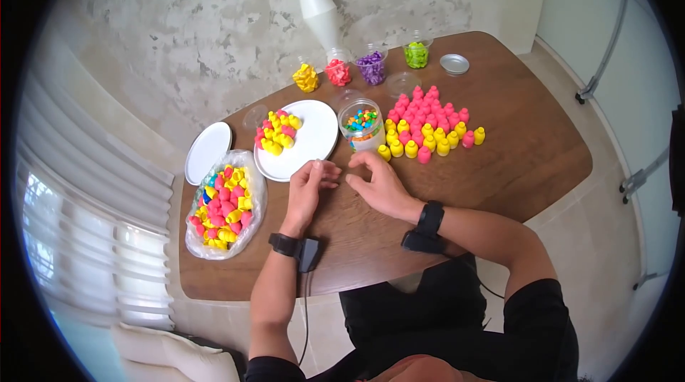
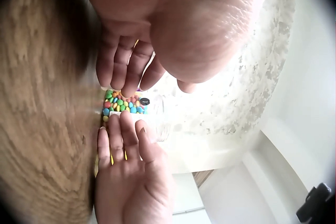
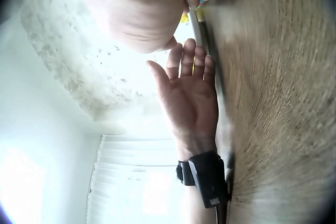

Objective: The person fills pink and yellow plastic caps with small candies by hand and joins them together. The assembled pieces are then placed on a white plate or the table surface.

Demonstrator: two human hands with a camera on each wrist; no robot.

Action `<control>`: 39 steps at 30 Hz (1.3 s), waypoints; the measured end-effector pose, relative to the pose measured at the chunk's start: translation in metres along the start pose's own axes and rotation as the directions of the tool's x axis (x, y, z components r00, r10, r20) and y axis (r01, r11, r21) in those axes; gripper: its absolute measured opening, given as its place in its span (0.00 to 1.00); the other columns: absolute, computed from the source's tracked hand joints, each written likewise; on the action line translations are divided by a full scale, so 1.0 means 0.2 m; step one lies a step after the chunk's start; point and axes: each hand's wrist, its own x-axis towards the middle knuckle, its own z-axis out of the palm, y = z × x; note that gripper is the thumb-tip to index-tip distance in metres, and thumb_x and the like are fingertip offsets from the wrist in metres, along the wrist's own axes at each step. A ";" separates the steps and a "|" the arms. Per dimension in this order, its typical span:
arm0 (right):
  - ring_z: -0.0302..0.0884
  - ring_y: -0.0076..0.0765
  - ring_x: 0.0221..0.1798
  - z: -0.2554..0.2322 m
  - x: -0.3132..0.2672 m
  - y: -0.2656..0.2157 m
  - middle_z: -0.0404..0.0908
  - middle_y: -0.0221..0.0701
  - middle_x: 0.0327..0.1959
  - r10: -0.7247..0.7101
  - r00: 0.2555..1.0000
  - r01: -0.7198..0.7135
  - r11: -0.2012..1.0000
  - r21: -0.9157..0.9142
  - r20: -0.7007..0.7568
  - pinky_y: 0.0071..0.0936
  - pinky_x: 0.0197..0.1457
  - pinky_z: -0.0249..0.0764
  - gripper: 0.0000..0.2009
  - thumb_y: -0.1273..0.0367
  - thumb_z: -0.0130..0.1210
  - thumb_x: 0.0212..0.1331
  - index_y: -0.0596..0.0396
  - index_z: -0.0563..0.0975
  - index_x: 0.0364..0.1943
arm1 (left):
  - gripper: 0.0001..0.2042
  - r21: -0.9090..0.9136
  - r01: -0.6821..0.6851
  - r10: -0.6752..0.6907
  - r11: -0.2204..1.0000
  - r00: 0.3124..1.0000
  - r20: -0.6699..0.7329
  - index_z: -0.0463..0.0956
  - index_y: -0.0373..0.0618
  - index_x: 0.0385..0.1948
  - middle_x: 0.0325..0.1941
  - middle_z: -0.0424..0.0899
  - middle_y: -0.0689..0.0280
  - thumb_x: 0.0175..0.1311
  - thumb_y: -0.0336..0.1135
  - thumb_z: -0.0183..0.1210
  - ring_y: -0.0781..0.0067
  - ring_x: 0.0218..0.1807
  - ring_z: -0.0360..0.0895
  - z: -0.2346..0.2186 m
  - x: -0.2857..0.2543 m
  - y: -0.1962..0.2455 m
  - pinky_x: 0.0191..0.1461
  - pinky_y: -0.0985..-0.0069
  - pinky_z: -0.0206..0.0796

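Note:
My left hand [image 1: 307,189] is held low over the table's near middle, fingers relaxed and nothing in its grasp. Facing it, palm inward, is my right hand [image 1: 385,188], also empty with loosely bent fingers. Just beyond both hands stands a clear jar [image 1: 369,141] of small colourful candies [image 2: 123,103]. In the left wrist view the candies show between the two sets of fingertips. The right wrist view shows the left palm [image 3: 191,100] with its fingers straight. Right of the jar, pink bottle-shaped pieces [image 1: 428,107] and yellow ones [image 1: 442,146] stand upright in rows.
A white plate [image 1: 321,125] holds a pile of pink and yellow pieces. At the left lie an open plastic bag [image 1: 258,214] of similar pieces and a white lid [image 1: 207,154]. Cups of yellow, red, purple [image 1: 371,68] and green pieces [image 1: 416,55] line the back, beside a silver lid [image 1: 454,64].

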 end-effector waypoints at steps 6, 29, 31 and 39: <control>0.81 0.23 0.31 -0.02 0.09 0.06 0.83 0.30 0.27 0.076 0.995 -0.066 0.985 0.160 -0.060 0.27 0.36 0.75 0.07 0.71 0.63 0.64 0.62 0.80 0.34 | 0.19 0.058 0.003 -0.005 0.998 1.000 0.019 0.81 0.36 0.47 0.44 0.88 0.59 0.83 0.45 0.48 0.73 0.44 0.83 0.00 -0.01 0.01 0.50 0.73 0.78; 0.72 0.14 0.27 -0.05 0.04 -0.02 0.79 0.23 0.22 -0.090 0.945 0.039 0.986 0.164 0.315 0.23 0.28 0.68 0.14 0.64 0.66 0.66 0.61 0.80 0.28 | 0.11 0.436 -0.031 0.155 0.899 0.956 -0.250 0.82 0.37 0.41 0.36 0.88 0.67 0.73 0.37 0.64 0.79 0.35 0.79 -0.12 0.04 0.02 0.38 0.77 0.73; 0.72 0.15 0.27 -0.05 0.05 -0.01 0.80 0.24 0.22 -0.115 0.940 0.072 0.987 0.145 0.320 0.24 0.29 0.69 0.14 0.64 0.66 0.66 0.61 0.80 0.28 | 0.10 0.672 -0.091 0.346 0.735 0.902 -0.257 0.82 0.35 0.40 0.38 0.88 0.62 0.68 0.35 0.67 0.65 0.41 0.82 -0.11 0.10 0.13 0.49 0.68 0.74; 0.79 0.28 0.25 -0.04 0.07 0.00 0.83 0.35 0.21 -0.096 0.945 0.050 0.987 0.153 0.312 0.32 0.30 0.73 0.14 0.63 0.64 0.64 0.62 0.80 0.27 | 0.21 0.979 -0.178 0.322 -0.095 0.926 0.199 0.79 0.43 0.49 0.57 0.83 0.54 0.52 0.35 0.71 0.45 0.63 0.74 -0.40 0.65 0.30 0.64 0.53 0.69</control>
